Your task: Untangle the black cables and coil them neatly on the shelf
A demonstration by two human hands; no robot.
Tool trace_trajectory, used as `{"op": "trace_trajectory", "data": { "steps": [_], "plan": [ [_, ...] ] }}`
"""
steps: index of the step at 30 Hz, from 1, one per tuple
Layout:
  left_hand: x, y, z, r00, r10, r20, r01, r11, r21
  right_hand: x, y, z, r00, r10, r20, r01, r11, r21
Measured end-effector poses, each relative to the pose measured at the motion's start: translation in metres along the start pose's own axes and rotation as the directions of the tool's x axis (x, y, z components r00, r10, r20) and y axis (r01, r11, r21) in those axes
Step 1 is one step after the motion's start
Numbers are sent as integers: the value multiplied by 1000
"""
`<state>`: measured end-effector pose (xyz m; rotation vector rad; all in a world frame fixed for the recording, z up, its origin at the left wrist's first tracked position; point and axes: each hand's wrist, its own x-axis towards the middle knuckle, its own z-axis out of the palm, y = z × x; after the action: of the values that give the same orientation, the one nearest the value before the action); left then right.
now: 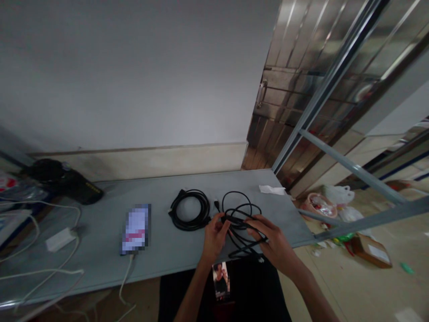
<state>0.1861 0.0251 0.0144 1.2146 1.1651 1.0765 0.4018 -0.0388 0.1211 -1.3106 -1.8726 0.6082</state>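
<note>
A loosely looped black cable (pixel 239 203) lies at the front of the grey table, with both hands on it. My left hand (pixel 215 235) pinches its strands at the left side of the loops. On the right, my right hand (pixel 271 239) has its fingers closed round several more strands. One plug (pixel 216 203) of this cable sticks up just above my left hand. Directly left of the hands rests a second black cable (pixel 189 210), wound in a neat round coil. Parts of the strands under my fingers are hidden.
A phone (pixel 136 228) on a white charging cable lies left of the coil. Farther left are a white adapter (pixel 60 239) and a black bottle-like object (pixel 80 187). White paper (pixel 272 190) lies at the back right. A metal frame (pixel 355 170) rises at the table's right end.
</note>
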Motion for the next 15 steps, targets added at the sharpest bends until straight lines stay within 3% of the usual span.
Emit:
{"op": "trace_trajectory", "data": {
  "steps": [3,6,10,13,15],
  "plan": [
    [-2,7,1,998,-45,35,47,996,-69,-9,1,-5,1000,8,-8,-7,1000,14],
    [-5,13,2,997,-54,63,60,993,-104,-16,6,-9,993,10,-117,-7,1000,19],
    [-10,18,-1,995,-2,-98,-6,997,-80,-25,12,-14,966,31,-255,-28,999,16],
    [-9,29,-7,979,69,-190,-63,997,35,-30,12,-15,971,11,-239,-7,1000,16],
    [-2,44,-10,973,147,-179,-127,985,118,-32,9,-14,981,-1,-193,4,1000,18]
  ]
}}
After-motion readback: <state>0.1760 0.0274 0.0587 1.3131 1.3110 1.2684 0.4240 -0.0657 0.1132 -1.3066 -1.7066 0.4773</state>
